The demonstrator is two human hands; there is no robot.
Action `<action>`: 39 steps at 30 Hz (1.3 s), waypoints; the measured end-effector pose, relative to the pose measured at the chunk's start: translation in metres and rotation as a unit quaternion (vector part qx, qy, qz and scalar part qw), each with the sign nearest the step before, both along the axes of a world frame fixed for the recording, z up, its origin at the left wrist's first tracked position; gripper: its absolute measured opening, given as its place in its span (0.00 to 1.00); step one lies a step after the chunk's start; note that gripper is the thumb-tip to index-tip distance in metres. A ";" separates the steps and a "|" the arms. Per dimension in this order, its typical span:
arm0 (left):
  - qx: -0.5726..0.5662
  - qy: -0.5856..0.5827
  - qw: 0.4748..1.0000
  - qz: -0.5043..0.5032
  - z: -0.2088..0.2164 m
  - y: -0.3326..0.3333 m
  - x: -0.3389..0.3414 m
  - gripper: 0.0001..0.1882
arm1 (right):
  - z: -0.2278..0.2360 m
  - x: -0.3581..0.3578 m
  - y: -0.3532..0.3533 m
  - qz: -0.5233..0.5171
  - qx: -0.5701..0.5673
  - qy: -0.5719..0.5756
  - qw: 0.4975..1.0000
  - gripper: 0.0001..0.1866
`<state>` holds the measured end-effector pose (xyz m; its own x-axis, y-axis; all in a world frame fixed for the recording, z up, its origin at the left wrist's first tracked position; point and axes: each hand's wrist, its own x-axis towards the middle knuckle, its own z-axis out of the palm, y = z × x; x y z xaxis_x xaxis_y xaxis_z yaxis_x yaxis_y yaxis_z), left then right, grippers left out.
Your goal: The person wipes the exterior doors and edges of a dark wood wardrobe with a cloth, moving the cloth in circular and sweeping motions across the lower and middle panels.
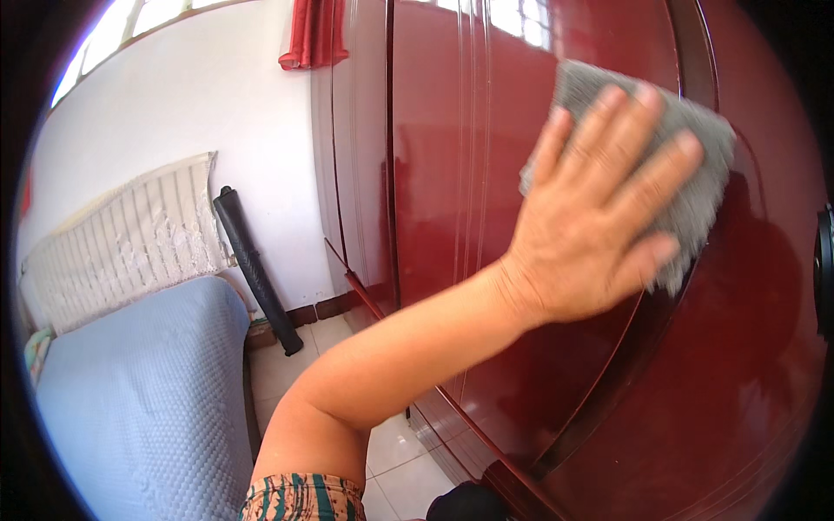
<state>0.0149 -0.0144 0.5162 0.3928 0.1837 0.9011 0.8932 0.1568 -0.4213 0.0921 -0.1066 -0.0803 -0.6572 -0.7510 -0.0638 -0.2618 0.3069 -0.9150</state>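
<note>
My left hand (599,200) lies with its fingers spread on a fluffy grey cleaning cloth (708,165). It presses the cloth flat against the glossy dark-red wardrobe door (443,200). Past the fingertips and to the right of the thumb, parts of the cloth stick out. The forearm reaches up from the lower left, with a patterned short sleeve at its end. The fingers look slightly blurred. My right hand does not show.
At left stands a bed with a light-blue quilted cover (148,408) and a plastic-wrapped headboard (130,234). A long black tube-shaped bag (256,269) leans on the white wall. A red curtain (314,35) hangs above. Pale tiles (408,482) cover the floor.
</note>
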 end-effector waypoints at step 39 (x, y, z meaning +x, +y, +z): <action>-0.050 -0.109 0.993 -0.020 -0.105 -0.009 0.012 0.30 | 0.050 0.024 0.007 -0.019 0.044 -0.040 0.998 0.20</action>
<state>0.0267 -0.0236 0.4110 0.1995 0.2654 0.9433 0.9695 0.0865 -0.2294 0.1164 -0.0991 -0.0308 -0.6752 -0.7150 -0.1813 -0.1764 0.3952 -0.9015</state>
